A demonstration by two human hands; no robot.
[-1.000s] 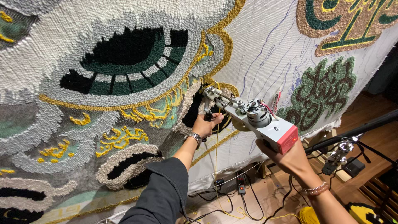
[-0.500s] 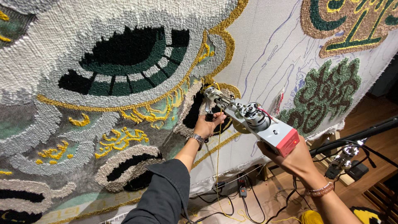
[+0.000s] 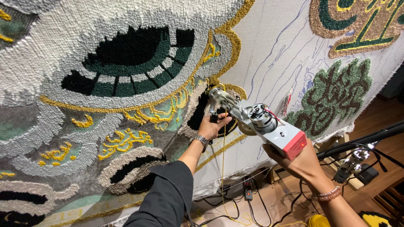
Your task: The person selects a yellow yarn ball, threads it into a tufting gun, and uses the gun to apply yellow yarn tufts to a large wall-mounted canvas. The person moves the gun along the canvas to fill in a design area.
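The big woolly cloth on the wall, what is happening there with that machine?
A person presses a grey metal tufting gun with a red rear end against a large stretched cloth with tufted grey, green and gold patterns. The left hand grips the front handle near the tip; the right hand supports the rear. A thin yellow yarn hangs down to the floor.

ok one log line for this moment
left hand: front grip of tufting gun | right hand: rear of gun | tip: against rug cloth
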